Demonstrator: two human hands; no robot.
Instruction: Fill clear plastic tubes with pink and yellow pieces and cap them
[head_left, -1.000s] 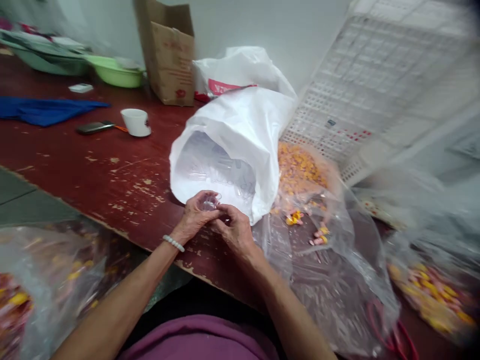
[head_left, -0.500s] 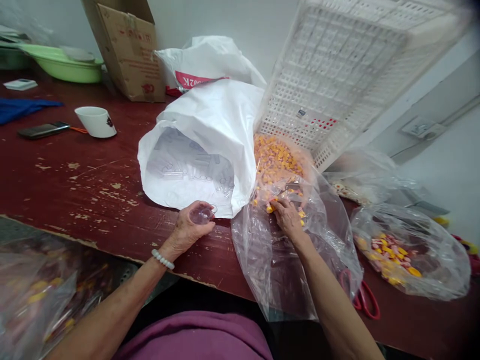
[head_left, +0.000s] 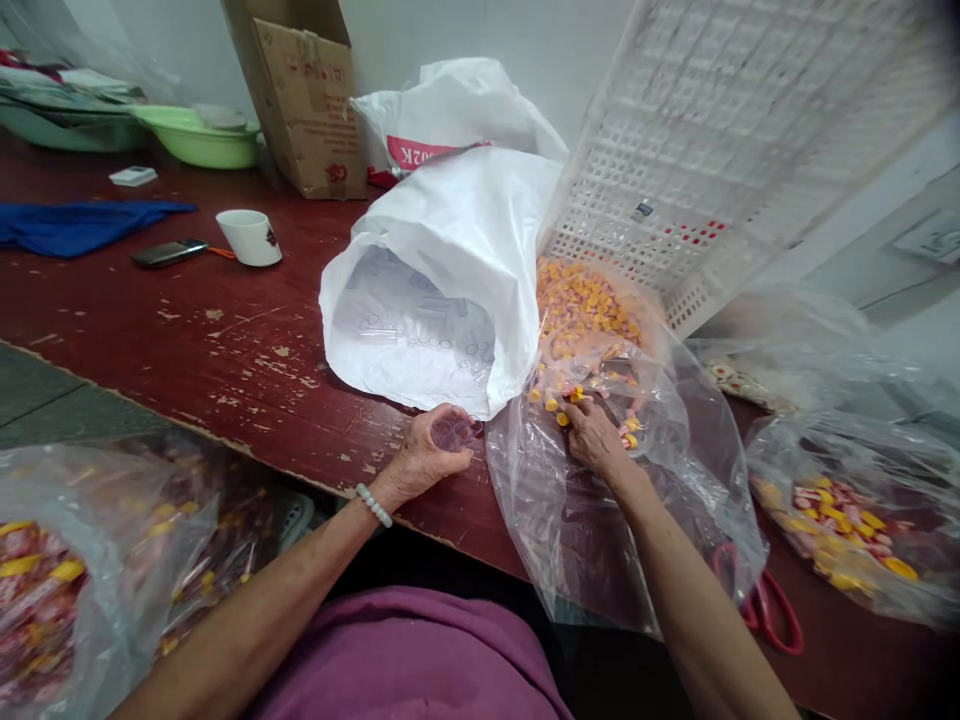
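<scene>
My left hand (head_left: 429, 455) is wrapped round a clear plastic container (head_left: 451, 430), just in front of the mouth of a white sack (head_left: 461, 225). Inside the sack lie several clear plastic pieces (head_left: 382, 336). My right hand (head_left: 594, 432) reaches over a clear plastic bag (head_left: 551, 510), its fingers pressed together among small yellow and pink pieces (head_left: 581, 300). What those fingertips hold, if anything, is too small to make out.
A white basket (head_left: 675, 130) leans behind the bag. Red-handled scissors (head_left: 780, 615) lie at the right, near another bag of pieces (head_left: 847, 515). A white cup (head_left: 250, 238), a phone (head_left: 171, 252), a blue cloth (head_left: 82, 225) and a cardboard box (head_left: 315, 110) stand or lie leftward.
The view has turned leftward, so the scene sits further right. My left hand still holds the clear container, and my right hand remains among the yellow and pink pieces.
</scene>
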